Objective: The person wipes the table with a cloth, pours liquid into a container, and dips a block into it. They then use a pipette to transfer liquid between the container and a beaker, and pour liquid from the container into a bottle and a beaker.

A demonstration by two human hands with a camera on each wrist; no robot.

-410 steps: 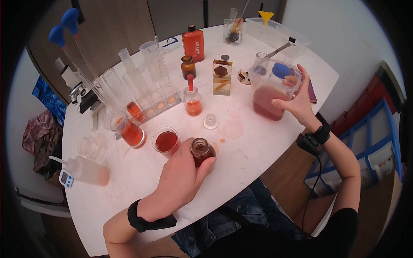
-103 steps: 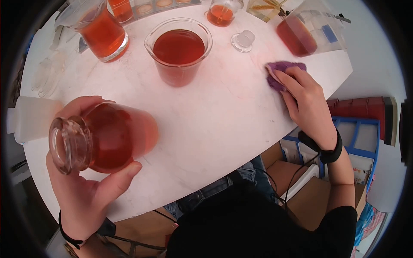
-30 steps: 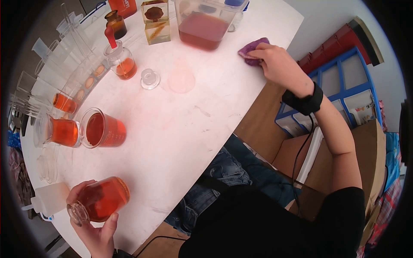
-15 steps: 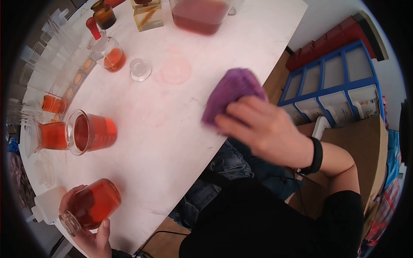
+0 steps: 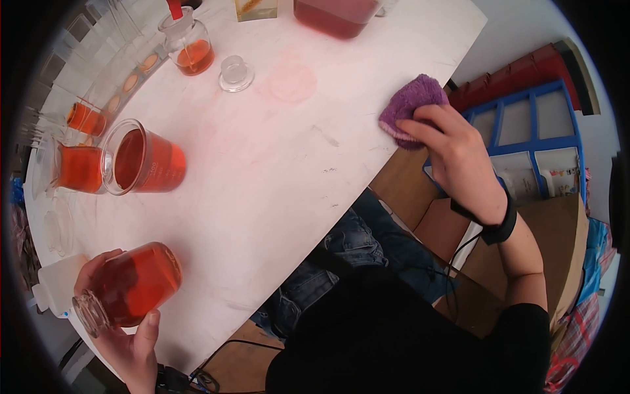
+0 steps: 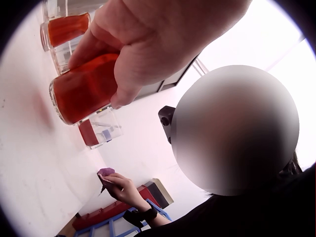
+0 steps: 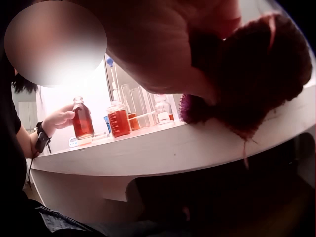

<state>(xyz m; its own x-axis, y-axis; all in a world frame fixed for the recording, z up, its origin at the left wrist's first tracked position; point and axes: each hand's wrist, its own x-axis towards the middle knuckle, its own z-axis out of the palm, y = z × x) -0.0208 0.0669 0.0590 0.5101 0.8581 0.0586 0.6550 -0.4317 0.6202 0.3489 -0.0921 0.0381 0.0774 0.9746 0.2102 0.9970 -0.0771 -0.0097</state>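
In the head view the left hand (image 5: 128, 348) grips a glass bottle (image 5: 138, 285) of red liquid, its open neck toward the lower left. The left wrist view shows that bottle (image 6: 84, 89) with its base close to the white tabletop. A purple cloth (image 5: 415, 108) is pinched in the right hand (image 5: 462, 154) at the table's right edge. Seen from the right wrist, the cloth (image 7: 256, 74) looks dark against the table edge, and the bottle (image 7: 82, 121) is upright in the left hand. A beaker (image 5: 167, 164) of red liquid stands beyond the bottle.
A glass stopper (image 5: 235, 73) lies beside a faint pink ring stain. Behind it are a small bottle (image 5: 195, 56) with a red dropper and a plastic container (image 5: 335, 16) of red liquid. A flask (image 5: 80, 167) and test tubes stand at the left, near a white squeeze bottle (image 5: 58, 285).
Over the last half second the right hand and the cloth have moved away from the body, back to the table's right edge. The left hand still grips the bottle.
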